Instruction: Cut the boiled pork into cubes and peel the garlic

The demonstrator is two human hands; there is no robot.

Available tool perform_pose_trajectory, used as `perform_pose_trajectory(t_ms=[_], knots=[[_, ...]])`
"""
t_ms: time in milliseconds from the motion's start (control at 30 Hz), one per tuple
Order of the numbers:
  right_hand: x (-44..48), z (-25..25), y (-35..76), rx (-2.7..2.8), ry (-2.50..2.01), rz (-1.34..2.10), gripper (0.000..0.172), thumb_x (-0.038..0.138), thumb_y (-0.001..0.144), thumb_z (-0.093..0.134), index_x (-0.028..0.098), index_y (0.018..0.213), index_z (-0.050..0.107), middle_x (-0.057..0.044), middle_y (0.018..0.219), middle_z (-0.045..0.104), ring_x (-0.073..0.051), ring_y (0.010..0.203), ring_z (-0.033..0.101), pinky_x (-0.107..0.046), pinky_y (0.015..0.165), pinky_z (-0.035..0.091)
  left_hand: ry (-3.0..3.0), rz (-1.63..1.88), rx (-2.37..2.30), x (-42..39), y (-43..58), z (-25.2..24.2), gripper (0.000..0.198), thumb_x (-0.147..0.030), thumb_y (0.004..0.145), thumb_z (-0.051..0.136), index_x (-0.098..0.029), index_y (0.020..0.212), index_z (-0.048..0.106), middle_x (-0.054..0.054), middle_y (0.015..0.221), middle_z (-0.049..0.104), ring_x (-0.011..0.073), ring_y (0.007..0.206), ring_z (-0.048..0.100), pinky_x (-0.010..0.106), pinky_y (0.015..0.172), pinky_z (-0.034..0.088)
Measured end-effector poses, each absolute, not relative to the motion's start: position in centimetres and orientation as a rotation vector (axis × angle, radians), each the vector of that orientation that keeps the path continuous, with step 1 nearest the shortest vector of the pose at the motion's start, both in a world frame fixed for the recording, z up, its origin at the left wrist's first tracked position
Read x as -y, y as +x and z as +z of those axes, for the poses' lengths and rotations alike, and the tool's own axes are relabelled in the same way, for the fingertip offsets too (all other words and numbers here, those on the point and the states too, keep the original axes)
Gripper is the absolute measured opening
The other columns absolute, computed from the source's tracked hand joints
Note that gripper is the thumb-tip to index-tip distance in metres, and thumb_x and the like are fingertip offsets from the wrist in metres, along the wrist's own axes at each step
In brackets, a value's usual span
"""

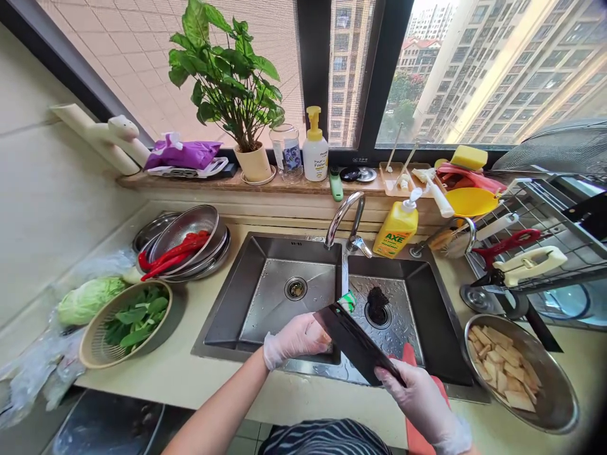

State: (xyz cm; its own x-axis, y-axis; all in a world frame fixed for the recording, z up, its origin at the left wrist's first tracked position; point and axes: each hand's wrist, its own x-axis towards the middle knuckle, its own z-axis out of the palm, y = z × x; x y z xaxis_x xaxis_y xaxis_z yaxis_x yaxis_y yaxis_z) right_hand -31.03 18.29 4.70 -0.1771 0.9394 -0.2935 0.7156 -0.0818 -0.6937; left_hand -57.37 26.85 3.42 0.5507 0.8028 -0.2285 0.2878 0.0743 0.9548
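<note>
Both my hands wear thin clear gloves. My right hand (417, 395) is closed around the lower right end of a black, broad-bladed kitchen knife (360, 341), held slantwise over the front of the double sink. At its upper left end, my left hand (301, 338) is closed against the blade, with the fingertips partly hidden behind it. Just beyond that end shows a green and white thing (348, 301); whether my left hand holds it I cannot tell. Dark scrubbing mesh (378, 302) lies at the right basin's drain. A red flat thing (415, 430) hangs below my right hand.
Left of the sink (222, 291) are stacked metal bowls with red peppers (183, 249), a basket of green leaves (88, 347) and a cabbage (90, 298). Sliced pieces fill a metal bowl (562, 404) at right. Behind stand the faucet (339, 218) and yellow detergent bottle (396, 230).
</note>
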Motion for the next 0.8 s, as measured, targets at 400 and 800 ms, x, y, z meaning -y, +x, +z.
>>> perform_pose_trajectory(t_ms=[400, 800], knots=[[-18.0, 2.1, -30.3, 1.787, -1.88, 1.137, 0.047, 0.058, 0.083, 0.041, 0.02, 0.072, 0.067, -0.002, 0.064, 0.065, -0.018, 0.061, 0.057, -0.025, 0.058, 0.043, 1.456, 0.5, -0.993, -25.8, -57.8, 3.5, 0.026, -0.025, 0.06, 0.066, -0.014, 0.083, 0.058, -0.003, 0.074, 0.054, 0.0109, 0.068, 0.044, 0.021, 0.064, 0.038], [-16.8, 3.0, -31.8, 1.714, -1.781, 1.224, 0.047, 0.057, 0.082, 0.044, 0.019, 0.079, 0.071, -0.002, 0.07, 0.068, -0.018, 0.067, 0.06, -0.023, 0.061, 0.046, 1.474, 0.534, -1.006, -26.1, -57.4, 2.6, 0.028, -0.024, 0.059, 0.067, -0.014, 0.085, 0.06, -0.002, 0.079, 0.058, 0.0125, 0.072, 0.048, 0.023, 0.069, 0.039]])
